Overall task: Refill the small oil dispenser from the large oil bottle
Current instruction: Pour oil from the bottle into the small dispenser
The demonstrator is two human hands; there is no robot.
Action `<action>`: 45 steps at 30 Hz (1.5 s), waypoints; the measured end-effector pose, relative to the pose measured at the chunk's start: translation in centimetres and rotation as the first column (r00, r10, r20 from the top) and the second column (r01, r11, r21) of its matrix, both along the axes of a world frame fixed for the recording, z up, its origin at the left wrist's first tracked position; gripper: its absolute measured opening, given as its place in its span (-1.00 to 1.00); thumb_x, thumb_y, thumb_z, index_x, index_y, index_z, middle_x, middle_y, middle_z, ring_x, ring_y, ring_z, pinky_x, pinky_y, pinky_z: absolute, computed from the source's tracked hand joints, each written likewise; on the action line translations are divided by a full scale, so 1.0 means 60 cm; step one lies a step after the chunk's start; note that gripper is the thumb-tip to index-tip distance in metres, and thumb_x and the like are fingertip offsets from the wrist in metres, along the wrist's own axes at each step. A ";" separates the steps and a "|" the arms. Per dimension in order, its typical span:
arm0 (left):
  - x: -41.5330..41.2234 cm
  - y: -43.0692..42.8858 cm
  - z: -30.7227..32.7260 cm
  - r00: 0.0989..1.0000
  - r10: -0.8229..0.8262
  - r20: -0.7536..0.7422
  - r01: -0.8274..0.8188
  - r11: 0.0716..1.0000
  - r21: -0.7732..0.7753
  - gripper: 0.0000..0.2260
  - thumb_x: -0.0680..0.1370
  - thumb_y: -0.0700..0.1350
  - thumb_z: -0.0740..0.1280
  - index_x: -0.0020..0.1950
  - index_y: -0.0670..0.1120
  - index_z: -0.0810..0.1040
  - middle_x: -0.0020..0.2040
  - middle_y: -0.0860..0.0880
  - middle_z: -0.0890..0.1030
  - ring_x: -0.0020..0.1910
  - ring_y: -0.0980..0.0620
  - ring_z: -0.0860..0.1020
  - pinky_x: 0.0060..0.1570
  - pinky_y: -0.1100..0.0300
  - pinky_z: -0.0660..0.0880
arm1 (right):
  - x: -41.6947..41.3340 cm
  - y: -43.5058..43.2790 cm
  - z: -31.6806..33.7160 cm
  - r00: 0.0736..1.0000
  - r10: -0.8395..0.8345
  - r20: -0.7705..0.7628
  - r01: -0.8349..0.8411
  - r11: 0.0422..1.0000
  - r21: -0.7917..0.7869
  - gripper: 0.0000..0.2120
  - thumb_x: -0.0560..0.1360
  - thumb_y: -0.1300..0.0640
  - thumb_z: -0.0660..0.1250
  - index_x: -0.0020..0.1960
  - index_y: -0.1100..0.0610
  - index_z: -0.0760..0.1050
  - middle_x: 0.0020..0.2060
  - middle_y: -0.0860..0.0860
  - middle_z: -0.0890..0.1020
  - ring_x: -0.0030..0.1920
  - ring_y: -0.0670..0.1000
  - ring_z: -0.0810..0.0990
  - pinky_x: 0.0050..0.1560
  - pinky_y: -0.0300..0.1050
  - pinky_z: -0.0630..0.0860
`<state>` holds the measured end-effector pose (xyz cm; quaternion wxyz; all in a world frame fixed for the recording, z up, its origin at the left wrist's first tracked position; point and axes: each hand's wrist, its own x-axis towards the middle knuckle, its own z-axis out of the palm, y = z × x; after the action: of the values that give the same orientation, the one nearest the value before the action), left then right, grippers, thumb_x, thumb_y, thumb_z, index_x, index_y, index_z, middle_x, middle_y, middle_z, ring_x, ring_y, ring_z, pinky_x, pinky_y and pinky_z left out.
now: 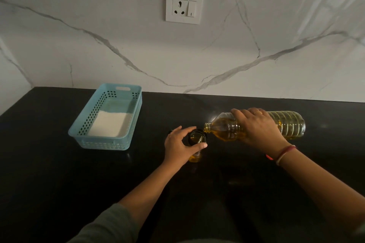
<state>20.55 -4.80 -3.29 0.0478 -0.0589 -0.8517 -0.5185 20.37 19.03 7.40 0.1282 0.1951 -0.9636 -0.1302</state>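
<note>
I see the right hand curled round the large oil bottle, tipped almost level, mouth beside the small oil dispenser (upright on the counter), gripped by the left hand.

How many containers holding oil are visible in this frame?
2. The large oil bottle, tipped nearly flat in the right hand, right of centre; the small oil dispenser, upright on the counter, gripped by the left hand. None appears hidden.
</note>
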 end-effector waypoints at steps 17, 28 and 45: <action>0.001 0.002 0.002 1.000 0.014 0.025 -0.014 1.000 0.006 -0.41 0.27 0.27 0.48 0.27 0.19 0.50 0.22 0.20 0.42 0.41 0.07 0.27 0.32 -0.19 0.32 | 0.000 -0.004 0.002 1.000 -0.003 0.008 0.003 1.000 -0.003 -0.22 0.26 -0.19 0.50 0.35 0.08 0.31 0.10 0.07 0.61 0.11 0.15 0.58 0.18 0.11 0.47; 0.001 0.001 0.003 0.999 0.020 0.038 -0.020 1.000 -0.003 -0.41 0.29 0.26 0.49 0.28 0.19 0.49 0.33 0.08 0.45 0.42 0.07 0.26 0.34 -0.18 0.29 | 0.002 -0.004 0.003 1.000 0.003 0.007 -0.003 1.000 -0.006 -0.24 0.29 -0.18 0.50 0.36 0.10 0.34 0.11 0.08 0.61 0.12 0.17 0.58 0.19 0.12 0.46; 0.002 0.000 0.005 1.000 0.009 0.024 -0.009 1.000 -0.008 -0.42 0.28 0.26 0.48 0.27 0.19 0.50 0.14 0.30 0.34 0.41 0.08 0.26 0.33 -0.19 0.30 | 0.000 -0.005 0.004 1.000 0.018 -0.014 -0.018 1.000 -0.007 -0.25 0.24 -0.15 0.54 0.32 0.12 0.38 0.04 0.10 0.64 0.05 0.18 0.61 0.12 0.14 0.50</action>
<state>20.68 -4.79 -3.01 0.0397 -0.0491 -0.8546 -0.5154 20.34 18.72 7.63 0.1369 0.2022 -0.9614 -0.1268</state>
